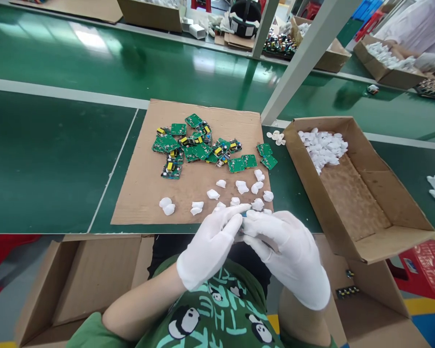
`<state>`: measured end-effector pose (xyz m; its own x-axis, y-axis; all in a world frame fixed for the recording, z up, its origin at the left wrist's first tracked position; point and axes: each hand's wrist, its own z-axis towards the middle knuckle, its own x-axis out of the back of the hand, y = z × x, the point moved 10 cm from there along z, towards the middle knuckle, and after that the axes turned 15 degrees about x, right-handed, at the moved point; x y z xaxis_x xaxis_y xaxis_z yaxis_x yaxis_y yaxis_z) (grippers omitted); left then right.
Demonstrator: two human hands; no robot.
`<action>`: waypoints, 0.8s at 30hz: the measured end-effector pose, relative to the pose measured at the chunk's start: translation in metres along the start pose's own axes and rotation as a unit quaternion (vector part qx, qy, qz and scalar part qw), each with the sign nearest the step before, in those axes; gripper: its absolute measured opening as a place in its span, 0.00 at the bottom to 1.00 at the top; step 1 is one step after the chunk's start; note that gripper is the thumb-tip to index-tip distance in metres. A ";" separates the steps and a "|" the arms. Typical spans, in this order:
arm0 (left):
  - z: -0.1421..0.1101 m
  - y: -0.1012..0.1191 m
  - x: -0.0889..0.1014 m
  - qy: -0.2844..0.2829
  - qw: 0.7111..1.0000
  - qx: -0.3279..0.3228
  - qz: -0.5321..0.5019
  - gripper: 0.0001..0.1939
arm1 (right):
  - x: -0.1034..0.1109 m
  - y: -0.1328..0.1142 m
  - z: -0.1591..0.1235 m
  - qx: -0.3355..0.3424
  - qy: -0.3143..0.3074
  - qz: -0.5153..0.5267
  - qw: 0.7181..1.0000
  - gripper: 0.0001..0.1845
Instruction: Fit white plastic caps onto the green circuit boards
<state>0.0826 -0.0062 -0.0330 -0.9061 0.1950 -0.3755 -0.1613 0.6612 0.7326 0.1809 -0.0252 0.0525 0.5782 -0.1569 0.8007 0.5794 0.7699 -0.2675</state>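
Together, L hand [213, 244], R hand [290, 253] nr cardboard [184, 188] edge

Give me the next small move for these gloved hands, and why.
I'd probably ease the left hand and right hand slightly forward over the cardboard sheet: their fingertips meet by its near edge, and whatever they hold, mostly hidden, could slip off there.

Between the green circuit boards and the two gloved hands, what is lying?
In the head view, several small white pieces lie there, scattered on the cardboard sheet.
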 end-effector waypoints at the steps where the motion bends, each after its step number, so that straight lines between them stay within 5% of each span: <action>1: -0.001 -0.002 -0.002 -0.019 1.000 0.012 -0.020 0.17 | 0.003 -0.001 0.000 0.016 0.014 -0.006 1.000 0.12; 5: -0.006 -0.001 -0.012 -0.093 0.994 0.030 -0.052 0.19 | 0.005 0.004 -0.004 0.057 0.052 0.058 0.995 0.18; 10: -0.007 0.007 -0.015 -0.089 0.995 -0.003 0.038 0.16 | 0.005 0.014 -0.010 0.034 0.085 0.162 0.983 0.27; 15: -0.006 -0.004 -0.036 -0.173 0.983 0.056 0.037 0.18 | 0.003 0.006 -0.008 0.045 0.090 0.184 0.978 0.28; 24: -0.007 -0.016 -0.040 -0.202 0.978 0.052 -0.015 0.19 | 0.004 0.011 -0.023 0.019 0.197 0.207 0.958 0.31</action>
<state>0.1184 -0.0296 -0.0259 -0.6695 0.4317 -0.6045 -0.1255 0.7363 0.6649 0.2024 -0.0317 0.0405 0.9299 -0.0495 0.3645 0.2379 0.8369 -0.4930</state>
